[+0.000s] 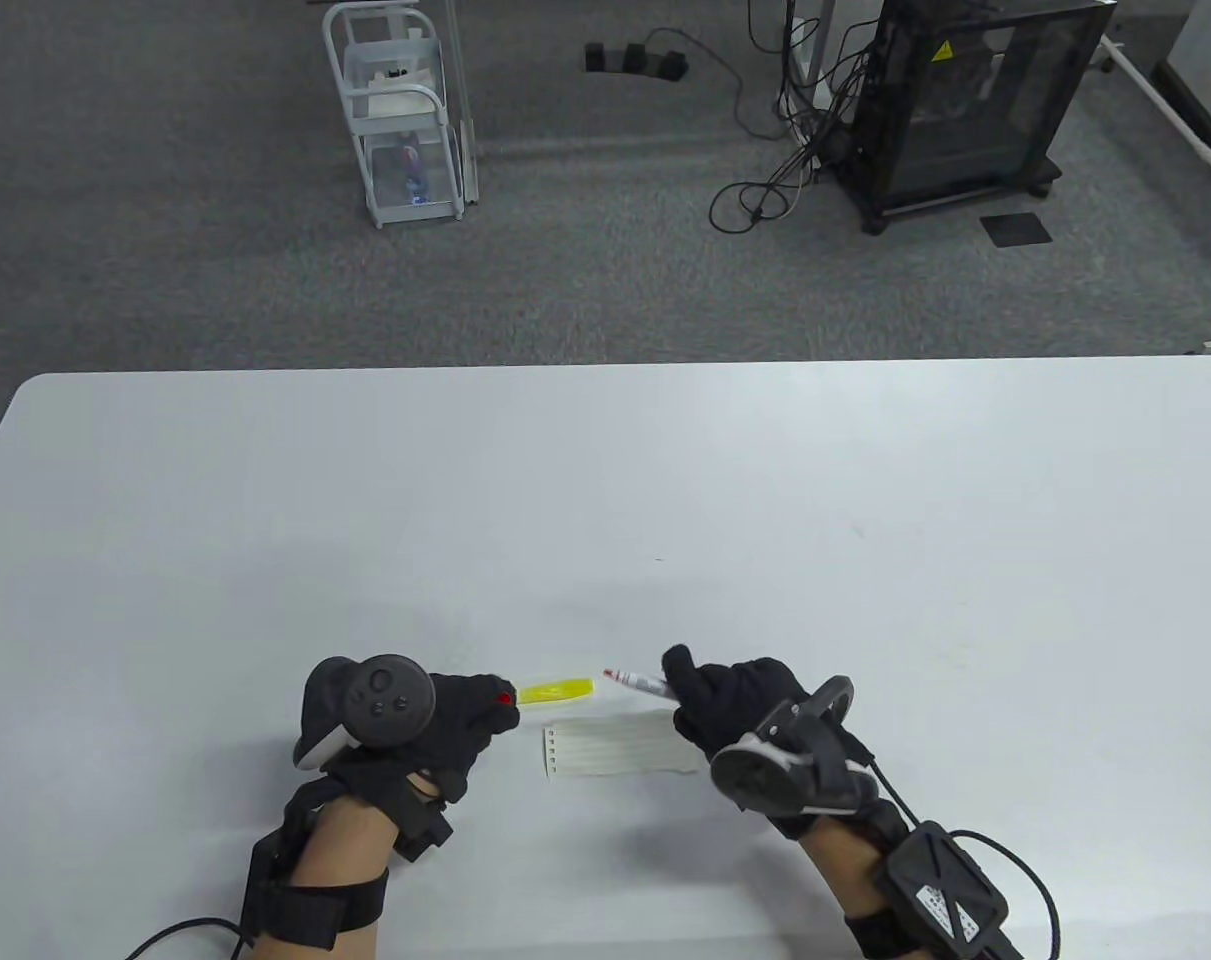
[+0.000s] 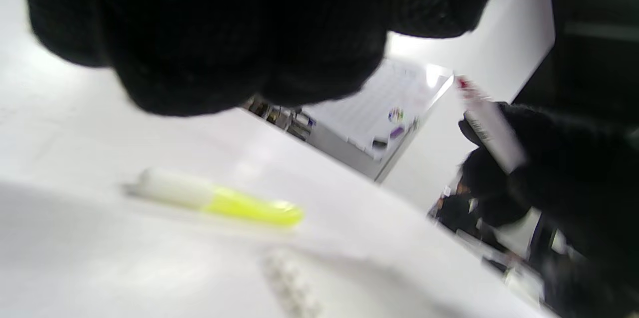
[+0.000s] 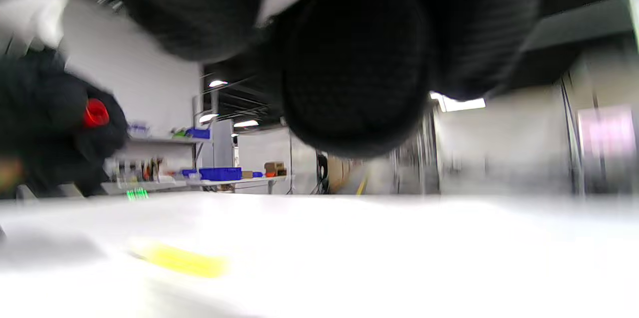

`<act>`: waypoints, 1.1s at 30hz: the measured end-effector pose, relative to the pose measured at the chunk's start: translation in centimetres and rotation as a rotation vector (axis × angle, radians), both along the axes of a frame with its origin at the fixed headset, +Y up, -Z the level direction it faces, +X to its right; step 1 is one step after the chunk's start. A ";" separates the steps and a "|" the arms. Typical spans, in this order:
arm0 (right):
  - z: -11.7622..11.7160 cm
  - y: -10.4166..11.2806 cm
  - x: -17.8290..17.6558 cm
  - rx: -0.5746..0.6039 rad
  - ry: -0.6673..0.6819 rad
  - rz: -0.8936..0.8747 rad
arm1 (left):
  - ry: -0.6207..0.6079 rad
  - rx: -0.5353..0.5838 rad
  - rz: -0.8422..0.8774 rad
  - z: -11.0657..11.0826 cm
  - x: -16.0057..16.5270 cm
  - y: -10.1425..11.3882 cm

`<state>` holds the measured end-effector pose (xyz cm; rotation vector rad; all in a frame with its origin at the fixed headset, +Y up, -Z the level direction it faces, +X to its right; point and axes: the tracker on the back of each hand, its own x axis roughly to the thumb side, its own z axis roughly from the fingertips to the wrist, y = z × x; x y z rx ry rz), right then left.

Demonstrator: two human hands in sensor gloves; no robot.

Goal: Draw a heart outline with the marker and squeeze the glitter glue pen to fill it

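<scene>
A small lined paper (image 1: 620,748) lies on the white table (image 1: 605,500) near its front edge. Just behind the paper lies a yellow glitter glue pen (image 1: 557,690), which also shows in the left wrist view (image 2: 239,205) and as a blur in the right wrist view (image 3: 184,260). My right hand (image 1: 725,700) grips a white marker (image 1: 637,682) above the paper's far edge, its bare red tip pointing left. My left hand (image 1: 465,710) hovers left of the paper and pinches the marker's red cap (image 1: 505,697), apart from the marker. The wrist views show the marker (image 2: 486,123) and the cap (image 3: 95,112).
Beyond the table's far edge there is grey carpet with a white wire cart (image 1: 400,110), a black cabinet (image 1: 965,100) and loose cables (image 1: 775,170). A cable (image 1: 1035,890) runs from my right wrist.
</scene>
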<state>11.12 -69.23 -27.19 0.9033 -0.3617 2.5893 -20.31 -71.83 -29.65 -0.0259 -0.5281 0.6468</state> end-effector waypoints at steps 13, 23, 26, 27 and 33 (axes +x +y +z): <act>-1.6 -1.9 1.4 -0.404 0.070 -0.561 | -0.207 0.069 -0.466 2.8 6.8 -1.0; -2.1 -2.5 -0.1 -0.339 0.008 -0.567 | -0.245 0.028 -0.586 2.6 8.7 -2.9; -2.8 -4.1 -0.8 -0.396 0.012 -0.581 | -0.248 0.020 -0.619 2.4 9.0 -3.5; -3.0 -4.5 -1.0 -0.421 0.011 -0.550 | -0.246 0.023 -0.617 2.4 9.0 -3.5; -3.7 -6.0 -1.8 -0.519 0.012 -0.422 | -0.241 0.009 -0.626 2.3 9.1 -3.5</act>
